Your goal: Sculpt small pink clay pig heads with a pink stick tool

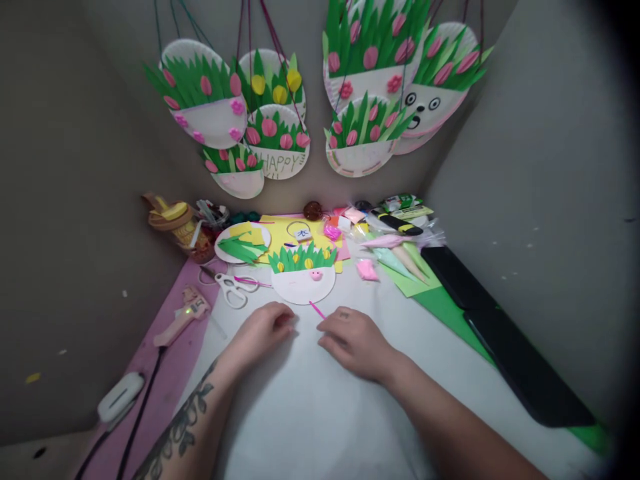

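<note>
A white paper-plate craft [303, 285] lies on the table ahead of both hands. Green paper grass [305, 259] and small yellow flowers run along its top edge, and a pink clay piece [316, 275] sits at the right of its white front. My right hand [357, 339] is closed around a thin pink stick-like tool [317, 309] whose tip points at the plate's lower edge. My left hand [267, 331] hovers to the left, its fingers curled together. Whatever may be between its fingertips is too small or hidden to make out.
White scissors [234, 291] and a pink glue gun [186, 316] lie at left. Green strips rest on another plate [220, 245]. Bagged clay [368, 269] and a black tray-like object [525, 360] are at right. Finished plates [210, 127] hang on the wall.
</note>
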`<move>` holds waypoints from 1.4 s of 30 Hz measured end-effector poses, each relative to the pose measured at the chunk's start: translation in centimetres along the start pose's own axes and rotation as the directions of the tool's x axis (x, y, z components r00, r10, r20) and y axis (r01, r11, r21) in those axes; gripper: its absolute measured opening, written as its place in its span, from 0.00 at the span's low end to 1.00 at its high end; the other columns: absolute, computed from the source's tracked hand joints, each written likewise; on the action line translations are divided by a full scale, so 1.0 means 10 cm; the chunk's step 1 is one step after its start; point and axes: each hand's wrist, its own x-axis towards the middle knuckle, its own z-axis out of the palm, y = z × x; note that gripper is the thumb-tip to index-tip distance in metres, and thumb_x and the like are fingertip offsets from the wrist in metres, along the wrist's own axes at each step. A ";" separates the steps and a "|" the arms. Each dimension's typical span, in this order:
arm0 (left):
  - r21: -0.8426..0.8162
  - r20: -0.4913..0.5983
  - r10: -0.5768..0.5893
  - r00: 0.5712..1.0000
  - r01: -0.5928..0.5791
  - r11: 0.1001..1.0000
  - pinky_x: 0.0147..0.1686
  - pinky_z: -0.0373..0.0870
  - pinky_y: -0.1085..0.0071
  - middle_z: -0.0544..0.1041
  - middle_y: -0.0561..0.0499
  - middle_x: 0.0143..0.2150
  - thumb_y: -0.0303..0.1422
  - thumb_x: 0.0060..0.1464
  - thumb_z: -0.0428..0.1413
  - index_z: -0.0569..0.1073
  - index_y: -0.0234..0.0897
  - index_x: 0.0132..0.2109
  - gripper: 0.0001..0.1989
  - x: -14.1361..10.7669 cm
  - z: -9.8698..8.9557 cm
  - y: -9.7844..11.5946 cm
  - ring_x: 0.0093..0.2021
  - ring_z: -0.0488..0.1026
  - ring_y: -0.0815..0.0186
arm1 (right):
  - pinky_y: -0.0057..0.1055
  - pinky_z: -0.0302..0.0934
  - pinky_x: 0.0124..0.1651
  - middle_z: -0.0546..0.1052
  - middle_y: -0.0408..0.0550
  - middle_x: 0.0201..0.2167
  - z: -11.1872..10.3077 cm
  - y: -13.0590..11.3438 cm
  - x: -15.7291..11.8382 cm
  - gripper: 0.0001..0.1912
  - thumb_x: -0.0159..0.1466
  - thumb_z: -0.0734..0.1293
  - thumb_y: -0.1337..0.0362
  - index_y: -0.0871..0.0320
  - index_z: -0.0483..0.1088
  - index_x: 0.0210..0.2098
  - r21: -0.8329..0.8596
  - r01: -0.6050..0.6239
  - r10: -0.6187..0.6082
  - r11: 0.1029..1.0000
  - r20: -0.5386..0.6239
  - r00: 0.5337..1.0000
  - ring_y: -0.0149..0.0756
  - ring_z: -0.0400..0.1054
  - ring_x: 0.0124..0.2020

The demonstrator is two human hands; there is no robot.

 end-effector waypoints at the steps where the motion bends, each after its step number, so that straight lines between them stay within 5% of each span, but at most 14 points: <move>1: -0.003 0.023 -0.007 1.000 0.007 1.000 0.35 0.66 0.70 0.77 0.49 0.36 0.29 0.47 0.56 0.75 0.38 0.39 0.09 0.00 0.05 -0.03 0.35 0.72 0.63 | 0.34 0.65 0.37 0.77 0.47 0.30 0.03 0.01 0.00 0.05 0.63 0.64 0.63 0.54 0.72 0.37 -0.032 -0.041 0.043 0.999 0.044 0.998 0.38 0.69 0.36; 7: -0.010 0.040 0.038 0.998 -0.038 0.999 0.39 0.65 0.69 0.75 0.48 0.39 0.28 0.50 0.55 0.76 0.39 0.38 0.08 -0.01 0.12 -0.08 0.38 0.72 0.62 | 0.38 0.64 0.42 0.77 0.48 0.31 0.06 0.10 0.02 0.06 0.64 0.63 0.66 0.56 0.72 0.36 -0.089 -0.169 0.174 0.982 0.044 0.984 0.39 0.68 0.38; 12: 0.010 0.027 0.041 0.999 -0.041 0.999 0.38 0.64 0.70 0.74 0.48 0.36 0.28 0.52 0.52 0.74 0.38 0.33 0.06 0.00 0.12 -0.04 0.38 0.71 0.63 | 0.38 0.64 0.42 0.74 0.48 0.31 0.13 0.02 0.05 0.05 0.63 0.63 0.67 0.57 0.71 0.34 -0.071 -0.139 0.151 0.988 0.218 0.964 0.39 0.66 0.38; 16: -0.101 -0.011 0.062 0.998 -0.062 0.993 0.40 0.63 0.70 0.73 0.49 0.36 0.29 0.55 0.49 0.71 0.39 0.34 0.06 -0.01 0.13 -0.02 0.39 0.70 0.63 | 0.40 0.64 0.45 0.72 0.49 0.37 0.14 0.00 0.09 0.04 0.62 0.65 0.67 0.55 0.72 0.36 -0.046 -0.106 0.114 0.993 0.237 0.965 0.40 0.65 0.42; 21: -0.377 -0.046 -0.023 0.999 0.004 0.926 0.35 0.62 0.71 0.69 0.52 0.30 0.38 0.61 0.44 0.66 0.39 0.31 0.13 -0.03 0.16 0.02 0.33 0.66 0.65 | 0.40 0.65 0.48 0.71 0.51 0.43 0.06 0.09 0.08 0.05 0.61 0.66 0.68 0.55 0.72 0.36 0.070 -0.190 0.187 0.979 0.038 0.982 0.40 0.66 0.47; 26: -0.552 0.040 -0.128 0.991 0.129 0.824 0.28 0.58 0.71 0.65 0.53 0.21 0.47 0.59 0.44 0.65 0.38 0.22 0.23 -0.04 0.18 0.02 0.25 0.62 0.67 | 0.36 0.67 0.43 0.74 0.49 0.37 -0.15 0.21 0.18 0.06 0.63 0.63 0.66 0.54 0.72 0.32 0.107 -0.254 0.270 0.961 -0.182 0.946 0.38 0.70 0.41; 29: -0.662 0.100 -0.184 0.978 0.203 0.721 0.25 0.57 0.72 0.66 0.54 0.19 0.48 0.54 0.52 0.71 0.36 0.24 0.21 -0.04 0.18 0.02 0.22 0.60 0.69 | 0.34 0.66 0.41 0.76 0.48 0.34 -0.43 0.39 0.54 0.08 0.64 0.62 0.62 0.55 0.71 0.31 0.026 -0.289 0.287 0.957 -0.237 0.928 0.37 0.71 0.39; 31: -0.748 0.084 -0.222 0.971 0.209 0.629 0.26 0.58 0.74 0.68 0.55 0.20 0.46 0.49 0.58 0.74 0.35 0.28 0.17 -0.03 0.17 0.01 0.22 0.62 0.70 | 0.30 0.65 0.39 0.77 0.46 0.35 -0.65 0.61 0.89 0.11 0.64 0.62 0.59 0.55 0.72 0.30 -0.160 -0.459 0.416 0.874 -0.241 0.877 0.36 0.71 0.38; 35: -0.933 0.097 -0.362 0.927 0.212 0.291 0.29 0.64 0.76 0.76 0.52 0.27 0.40 0.41 0.66 0.75 0.34 0.31 0.15 -0.02 0.16 0.00 0.25 0.68 0.73 | 0.35 0.61 0.46 0.78 0.55 0.38 -0.95 1.22 1.51 0.14 0.65 0.58 0.66 0.62 0.74 0.37 -0.309 -0.602 0.514 0.736 -0.324 0.794 0.41 0.70 0.42; 38: -0.978 0.173 -0.456 0.873 0.208 0.026 0.32 0.69 0.77 0.79 0.50 0.33 0.34 0.34 0.71 0.74 0.35 0.33 0.18 -0.01 0.14 -0.01 0.28 0.73 0.73 | 0.38 0.61 0.51 0.76 0.59 0.42 -0.94 1.60 1.79 0.11 0.63 0.62 0.68 0.66 0.74 0.40 -0.406 -0.636 0.559 0.657 -0.304 0.771 0.44 0.69 0.47; 42: -0.983 0.182 -0.468 0.865 0.167 -0.074 0.30 0.70 0.80 0.77 0.53 0.28 0.27 0.30 0.72 0.74 0.34 0.35 0.22 0.00 0.14 0.00 0.26 0.73 0.74 | 0.44 0.65 0.51 0.72 0.53 0.50 -0.77 1.78 1.98 0.17 0.65 0.65 0.59 0.61 0.68 0.50 -0.502 -0.621 0.572 0.602 -0.272 0.774 0.41 0.68 0.49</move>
